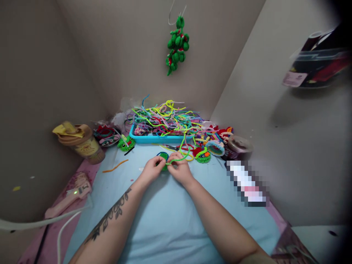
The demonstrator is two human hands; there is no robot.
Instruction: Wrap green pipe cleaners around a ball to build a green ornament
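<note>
A small green fuzzy piece (164, 157) edged in dark blue sits between my two hands, just above the blue cloth (165, 223) at the middle of the work surface. My left hand (154, 168) pinches its near left side between thumb and fingers; my right hand (179, 169), close against it, grips a light green strand (180, 158) that arcs up toward the heap behind. Whether my right fingertips also press on the piece itself, I cannot tell.

I judge the piece to be very light, soft on the surface and springy, with little slip to it. The strand looks bendable, likely wire under fuzz, apt to hold a kink. The rim seems the best place to pinch, lightly, since a hard squeeze could flatten the shape; the strand is best taken close to the piece.

Just beyond lie a yellow strand (190, 158) and a green-and-red fuzzy figure (202, 157); farther back, a blue tray (159, 139) brims with tangled colored strands (165, 119). An orange strand (115, 167) lies off to my left.
</note>
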